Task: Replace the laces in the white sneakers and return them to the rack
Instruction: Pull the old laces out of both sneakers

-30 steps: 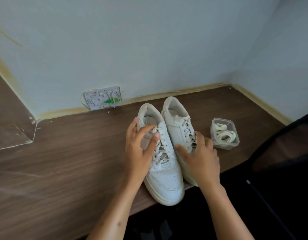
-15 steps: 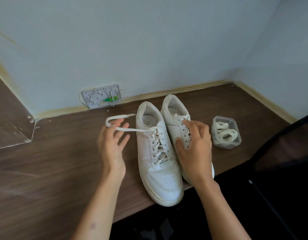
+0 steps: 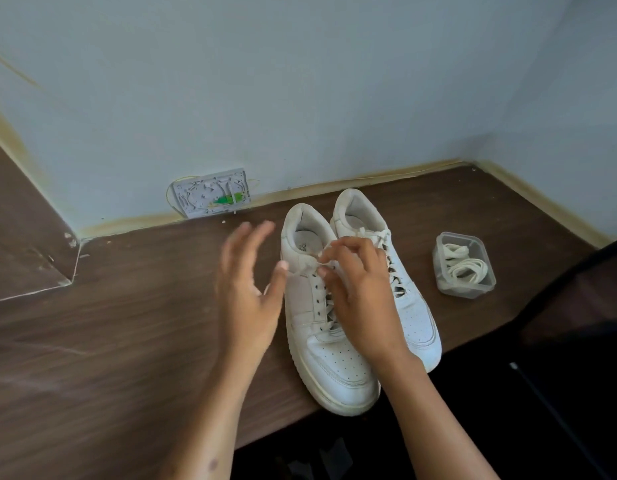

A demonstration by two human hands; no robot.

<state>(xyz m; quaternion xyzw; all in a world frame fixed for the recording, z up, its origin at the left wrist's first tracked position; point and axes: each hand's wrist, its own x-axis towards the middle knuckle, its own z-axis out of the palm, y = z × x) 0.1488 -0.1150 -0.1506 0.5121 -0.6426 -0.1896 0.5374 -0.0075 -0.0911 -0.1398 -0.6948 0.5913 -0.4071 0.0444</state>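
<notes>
Since half a second ago the right hand (image 3: 362, 292) has crossed from the right sneaker (image 3: 400, 282) onto the left sneaker (image 3: 320, 323) and now pinches the old lace (image 3: 308, 268) near the top eyelets, while the left hand (image 3: 251, 285), which was then pulling a lace end out toward the left, has let it go and come back in beside the shoe, blurred, fingers spread and holding nothing. Nearest the camera, both toes overhang the front edge of the wooden surface (image 3: 127, 341), heels pointing at the wall; that seems to put the tongues and eyelets straight under the person's eyes. The pinch looks like the start of drawing the lace through the next crossing, with the free hand coming in to steady the shoe or take the slack; that is a judgement, since the fingertips hide much of the lace. The right sneaker lies touching its partner, its lace threaded through every visible eyelet, so unlacing looks barely begun. To the right, apart from the shoes, a clear plastic tub (image 3: 464, 265) holds coiled white laces (image 3: 462, 263), probably the replacements, within reach of the right hand. Farther back, the dark wood-grain top meets a pale blue-grey wall along a yellowish, uneven seam, and an open white wiring box (image 3: 211, 194) with a green part inside sits low on that wall. No rack is in view.
</notes>
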